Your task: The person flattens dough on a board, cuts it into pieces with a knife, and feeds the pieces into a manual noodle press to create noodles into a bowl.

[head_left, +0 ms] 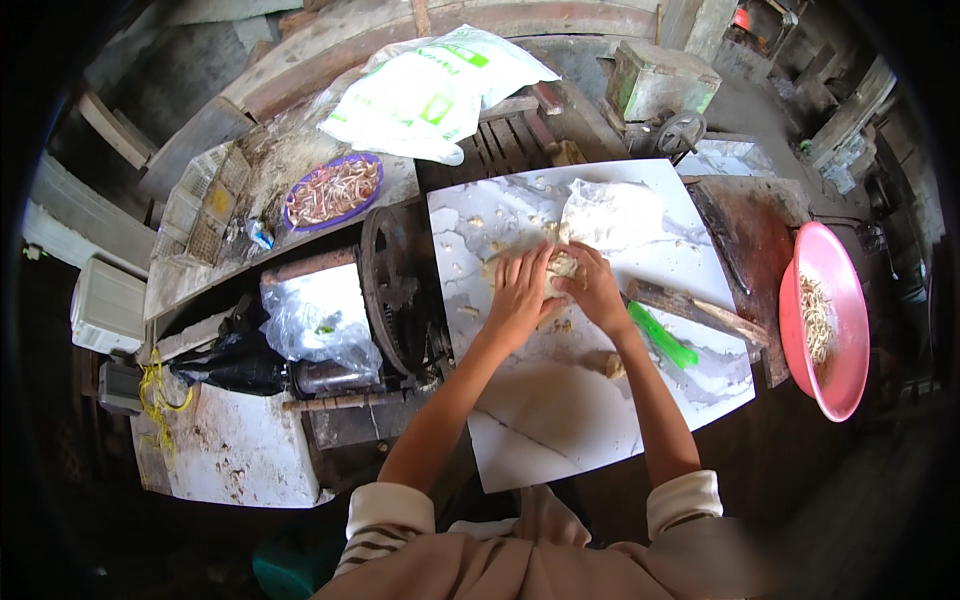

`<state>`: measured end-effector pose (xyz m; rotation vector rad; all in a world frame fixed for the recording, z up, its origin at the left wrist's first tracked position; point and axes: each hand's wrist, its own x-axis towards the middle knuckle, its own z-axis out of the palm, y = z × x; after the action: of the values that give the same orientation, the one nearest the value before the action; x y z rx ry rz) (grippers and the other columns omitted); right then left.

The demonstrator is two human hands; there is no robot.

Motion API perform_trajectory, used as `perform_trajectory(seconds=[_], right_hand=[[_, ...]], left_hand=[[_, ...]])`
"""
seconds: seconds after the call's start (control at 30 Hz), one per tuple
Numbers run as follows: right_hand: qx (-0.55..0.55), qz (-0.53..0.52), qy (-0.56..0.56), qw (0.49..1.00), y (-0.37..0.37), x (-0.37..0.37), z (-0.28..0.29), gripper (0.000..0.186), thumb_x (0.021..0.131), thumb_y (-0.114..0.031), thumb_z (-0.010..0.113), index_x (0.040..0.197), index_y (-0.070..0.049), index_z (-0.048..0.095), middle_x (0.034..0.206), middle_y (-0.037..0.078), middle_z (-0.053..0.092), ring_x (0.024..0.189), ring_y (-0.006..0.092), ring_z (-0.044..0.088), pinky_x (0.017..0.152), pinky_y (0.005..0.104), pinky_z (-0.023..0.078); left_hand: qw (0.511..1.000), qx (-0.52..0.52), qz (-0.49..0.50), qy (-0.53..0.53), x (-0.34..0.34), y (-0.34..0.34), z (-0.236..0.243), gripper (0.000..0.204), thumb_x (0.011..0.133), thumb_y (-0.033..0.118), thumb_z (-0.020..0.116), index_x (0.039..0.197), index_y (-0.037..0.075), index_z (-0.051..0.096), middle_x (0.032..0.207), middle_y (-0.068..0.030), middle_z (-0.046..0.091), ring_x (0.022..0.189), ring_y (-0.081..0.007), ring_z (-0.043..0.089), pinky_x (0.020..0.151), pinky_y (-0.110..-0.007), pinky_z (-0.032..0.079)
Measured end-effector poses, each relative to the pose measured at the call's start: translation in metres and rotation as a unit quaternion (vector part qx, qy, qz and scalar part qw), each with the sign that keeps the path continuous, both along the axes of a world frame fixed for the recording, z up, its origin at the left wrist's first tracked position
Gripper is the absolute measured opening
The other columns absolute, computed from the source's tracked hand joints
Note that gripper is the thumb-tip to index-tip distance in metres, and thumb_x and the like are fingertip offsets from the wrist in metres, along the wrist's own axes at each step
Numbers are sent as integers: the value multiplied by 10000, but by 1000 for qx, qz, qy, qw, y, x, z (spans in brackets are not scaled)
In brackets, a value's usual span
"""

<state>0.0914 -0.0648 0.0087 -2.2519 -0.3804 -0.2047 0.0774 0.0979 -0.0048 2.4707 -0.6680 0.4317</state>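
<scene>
**Dough [566,268] under both palms, crumbs not yet gathered**

The work looks partway along: a pale, rough lump has been formed on the marbled bench [540,420], but it does not look smooth. Crumbs [475,220] lie loose toward the far left corner, and a separate small piece [614,367] sits right of centre, nearer the front edge. Bringing these in appears to be left.

The dough lies a little beyond the bench's middle, beneath and between the person's hands. The left hand [518,290] spreads its fingers over its left part; the right hand [597,290] curves against its right side. The hands are close together, both on the dough; whether the fingers close beneath it cannot be told. A white, crumpled sheet or bag [612,212] lies just beyond, near the far edge.
</scene>
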Motion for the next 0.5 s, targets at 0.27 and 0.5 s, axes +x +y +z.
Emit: perform_trajectory(seconds=[0.27, 0.5], right_hand=[[-15, -93, -37, 995, 14, -2, 15, 387, 689, -99, 722, 1062, -83, 623, 997, 96, 618, 930, 267, 531, 875, 355, 359], [60, 55, 146, 986, -22, 16, 11, 592, 734, -90, 697, 1290, -83, 494, 1295, 137, 504, 1099, 264, 521, 956, 385, 392]], left_hand=[[999, 5, 39, -37, -1, -9, 1, 795, 740, 261, 710, 1376, 24, 295, 1364, -108, 377, 1188, -287, 381, 1001, -446, 265], [998, -58, -23, 26, 11, 0, 4, 729, 789, 298, 677, 1375, 56, 316, 1355, -139, 364, 1239, -326, 334, 1026, -450, 251]])
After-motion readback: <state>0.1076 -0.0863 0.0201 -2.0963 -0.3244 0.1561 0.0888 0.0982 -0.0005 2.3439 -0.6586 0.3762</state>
